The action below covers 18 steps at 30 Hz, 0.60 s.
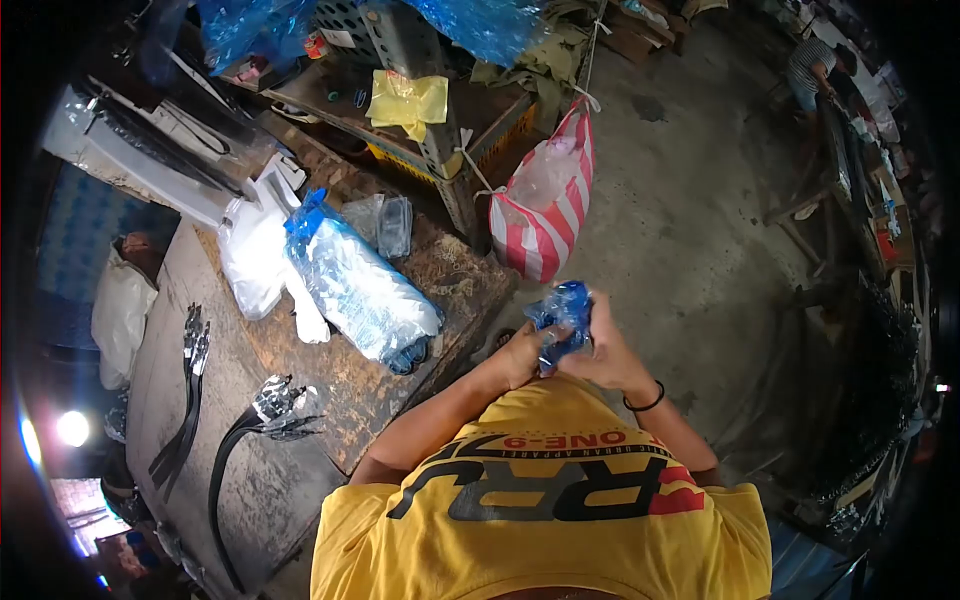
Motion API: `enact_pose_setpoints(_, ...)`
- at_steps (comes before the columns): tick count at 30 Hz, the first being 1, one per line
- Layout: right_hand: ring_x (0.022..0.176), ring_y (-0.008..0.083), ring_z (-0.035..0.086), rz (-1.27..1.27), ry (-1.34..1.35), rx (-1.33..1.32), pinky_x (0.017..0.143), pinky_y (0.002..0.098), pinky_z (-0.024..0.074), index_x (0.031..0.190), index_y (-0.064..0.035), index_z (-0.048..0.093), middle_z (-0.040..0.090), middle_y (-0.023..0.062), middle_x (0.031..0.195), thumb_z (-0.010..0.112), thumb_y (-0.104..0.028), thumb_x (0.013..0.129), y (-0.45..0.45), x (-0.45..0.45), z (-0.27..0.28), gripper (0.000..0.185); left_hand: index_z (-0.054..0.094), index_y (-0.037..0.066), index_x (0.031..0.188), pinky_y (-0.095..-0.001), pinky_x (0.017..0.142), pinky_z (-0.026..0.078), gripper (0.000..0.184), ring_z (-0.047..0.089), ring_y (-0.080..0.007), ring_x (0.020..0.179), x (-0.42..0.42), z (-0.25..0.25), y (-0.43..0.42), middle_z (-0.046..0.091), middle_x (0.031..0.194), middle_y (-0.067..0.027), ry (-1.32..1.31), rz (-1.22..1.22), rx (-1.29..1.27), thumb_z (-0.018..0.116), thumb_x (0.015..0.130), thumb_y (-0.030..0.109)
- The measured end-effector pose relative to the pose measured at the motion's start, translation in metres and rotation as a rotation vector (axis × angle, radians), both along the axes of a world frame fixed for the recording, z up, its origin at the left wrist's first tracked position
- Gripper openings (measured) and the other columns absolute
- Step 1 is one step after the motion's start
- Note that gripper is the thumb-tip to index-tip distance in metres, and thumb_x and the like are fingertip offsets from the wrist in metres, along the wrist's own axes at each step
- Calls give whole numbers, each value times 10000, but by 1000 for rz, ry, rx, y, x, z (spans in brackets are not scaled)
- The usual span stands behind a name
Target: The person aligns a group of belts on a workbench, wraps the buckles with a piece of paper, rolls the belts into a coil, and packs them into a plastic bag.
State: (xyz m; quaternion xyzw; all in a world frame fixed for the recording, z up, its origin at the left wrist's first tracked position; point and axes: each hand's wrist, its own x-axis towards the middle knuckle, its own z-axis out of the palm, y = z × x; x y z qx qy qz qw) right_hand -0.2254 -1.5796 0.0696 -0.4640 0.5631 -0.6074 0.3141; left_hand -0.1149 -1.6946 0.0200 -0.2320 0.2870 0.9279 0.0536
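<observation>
A crumpled piece of blue, shiny plastic (567, 318) is held between my two hands in front of my yellow shirt. My left hand (527, 354) has its fingers closed on the lower left side of the plastic. On the other side, my right hand (603, 350) grips it with bent fingers; a dark band circles that wrist. Some fingertips are hidden behind the plastic. On the worn wooden table to the left lies a wrapped bundle in clear and blue plastic (365, 290), apart from both hands.
Two bunches of black cables (232, 465) (190, 390) lie on the table (290, 490). A red-and-white striped bag (545, 205) hangs beside a perforated metal post (450, 165). White plastic bags (250, 250) sit near a machine. Another person (815, 70) is at the far upper right.
</observation>
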Motion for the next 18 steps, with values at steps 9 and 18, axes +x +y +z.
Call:
enact_pose_setpoints(9,976,370,518,-507,638,12,864,415,419,1164,-9,527,518,200,1085,584,-54,803,-81,-134,-33,368,516,74,1197,-393,621,513,534,642,-233,714,-67,-25,-81,647,920,-103,-79,-45,-1073,520,879,504)
enact_pose_setpoints(18,1057,332,489,271,733,125,906,411,408,1101,5,548,496,198,1166,596,-153,816,-194,-189,-174,329,446,133,1265,-452,678,517,456,638,-356,828,-114,-94,-114,625,950,-180,-605,-264,-2030,541,825,205)
